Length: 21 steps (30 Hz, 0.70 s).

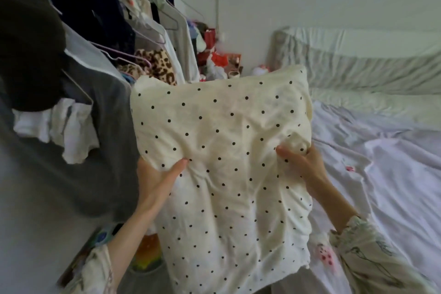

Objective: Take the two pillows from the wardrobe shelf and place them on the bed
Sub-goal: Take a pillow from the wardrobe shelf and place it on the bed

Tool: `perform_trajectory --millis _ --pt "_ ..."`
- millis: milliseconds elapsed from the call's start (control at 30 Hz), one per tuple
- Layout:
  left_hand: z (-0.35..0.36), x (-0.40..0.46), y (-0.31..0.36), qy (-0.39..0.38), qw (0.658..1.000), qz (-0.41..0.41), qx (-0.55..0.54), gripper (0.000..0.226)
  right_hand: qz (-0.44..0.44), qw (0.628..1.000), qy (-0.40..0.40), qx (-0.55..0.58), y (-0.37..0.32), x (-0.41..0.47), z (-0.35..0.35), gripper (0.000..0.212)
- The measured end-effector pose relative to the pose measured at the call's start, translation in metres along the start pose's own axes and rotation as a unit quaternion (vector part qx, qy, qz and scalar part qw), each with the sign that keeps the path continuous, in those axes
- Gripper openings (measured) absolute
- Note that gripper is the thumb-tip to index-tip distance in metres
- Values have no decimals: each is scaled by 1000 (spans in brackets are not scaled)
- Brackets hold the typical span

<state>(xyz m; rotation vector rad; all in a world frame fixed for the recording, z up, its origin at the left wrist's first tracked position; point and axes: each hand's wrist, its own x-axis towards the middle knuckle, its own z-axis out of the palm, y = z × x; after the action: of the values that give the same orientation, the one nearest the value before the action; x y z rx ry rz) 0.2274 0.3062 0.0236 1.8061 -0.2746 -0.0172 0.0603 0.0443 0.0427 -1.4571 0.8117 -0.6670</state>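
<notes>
A cream pillow with black polka dots point(224, 140) hangs in the air in front of me, held by both hands. My left hand point(157, 181) grips its left edge with the thumb on top. My right hand point(303, 162) pinches the right edge, bunching the fabric. The bed point(381, 162), covered with a rumpled white sheet, lies to the right, just past the pillow. A second pillow is not visible in this view.
A rack of hanging clothes point(100, 38) on hangers fills the left side. Red and white clutter point(214, 59) sits in the far corner by the wall. The bed's covered headboard point(358, 59) stands at the back right. Colourful items point(145, 253) lie on the floor below.
</notes>
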Motion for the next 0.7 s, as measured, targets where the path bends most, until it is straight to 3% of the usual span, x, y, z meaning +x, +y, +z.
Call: perform_trajectory --millis 200,333,533,700 --pt "79 114 15 -104 994 9 -23 108 -3 992 123 4 -12 61 -3 58" --pt "134 171 29 -160 986 43 -24 98 0 982 190 2 -17 99 -9 58" --pt "216 254 29 -194 979 44 -38 97 2 973 229 -8 -16 192 -6 55" --pt "294 328 36 -188 980 46 -48 77 -4 976 217 -3 -15 297 -8 56"
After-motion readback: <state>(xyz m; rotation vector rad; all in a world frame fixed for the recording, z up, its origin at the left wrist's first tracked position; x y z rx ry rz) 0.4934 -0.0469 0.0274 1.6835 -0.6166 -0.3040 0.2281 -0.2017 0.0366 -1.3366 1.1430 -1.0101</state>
